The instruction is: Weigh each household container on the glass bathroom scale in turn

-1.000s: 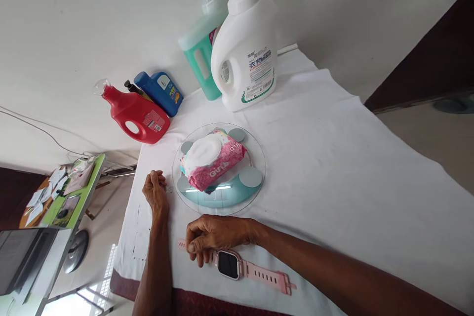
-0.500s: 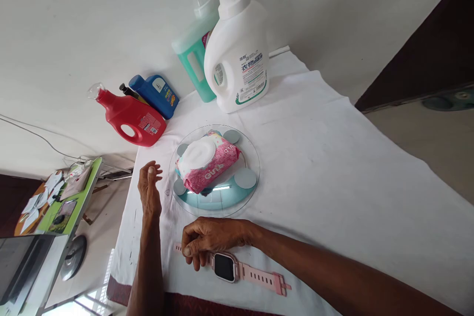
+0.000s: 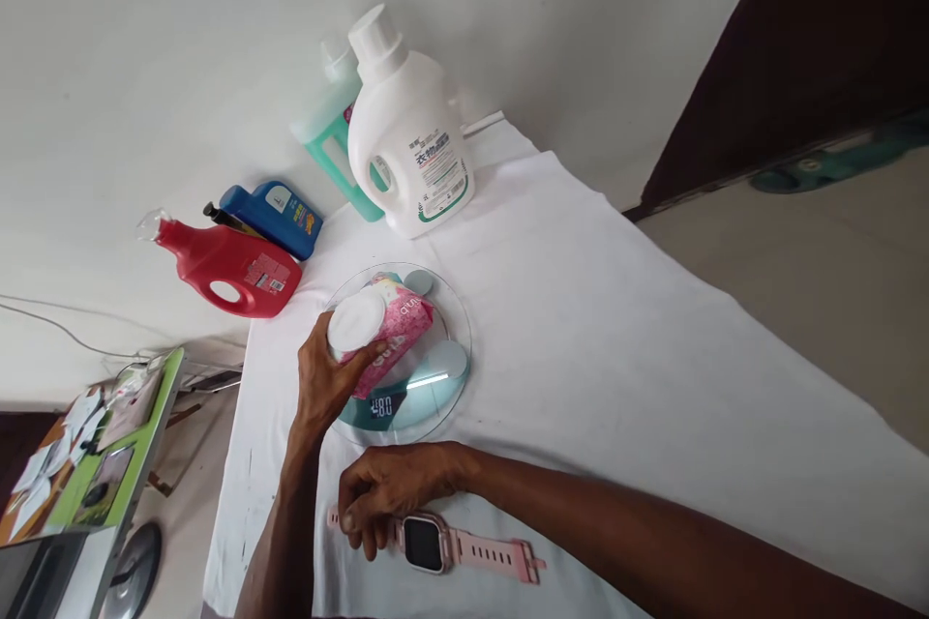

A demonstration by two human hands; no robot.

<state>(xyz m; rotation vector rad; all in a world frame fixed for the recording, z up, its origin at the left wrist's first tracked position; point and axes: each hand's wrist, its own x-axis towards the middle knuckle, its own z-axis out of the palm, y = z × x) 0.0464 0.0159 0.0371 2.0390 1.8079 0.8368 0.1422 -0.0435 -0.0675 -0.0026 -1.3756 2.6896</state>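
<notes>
My left hand point(image 3: 326, 377) grips the left end of a pink-and-white pack of wet wipes point(image 3: 396, 329), its thumb on the near side and the other fingers largely hidden behind. The pack has a round white lid and is over a round glass scale point(image 3: 435, 397), whose small display shows lit digits. Whether the pack still touches the glass, I cannot tell. Nearer to me, my right hand point(image 3: 388, 488) is closed, its curled fingers over the strap of a pink smartwatch point(image 3: 425, 542) lying flat on the white cloth.
Against the wall stand a white detergent jug point(image 3: 413, 145), a green bottle point(image 3: 330, 131), a blue bottle point(image 3: 280, 218) and a red jug point(image 3: 232, 266). A thin dark bottle is partly hidden between the last two. Further left is a green-topped table point(image 3: 156, 416) with papers.
My left hand has moved from beside the scale, fingers loose, onto the wipes pack and closed on it. The scale's display has lit up. The view has shifted; my right hand stays at the watch.
</notes>
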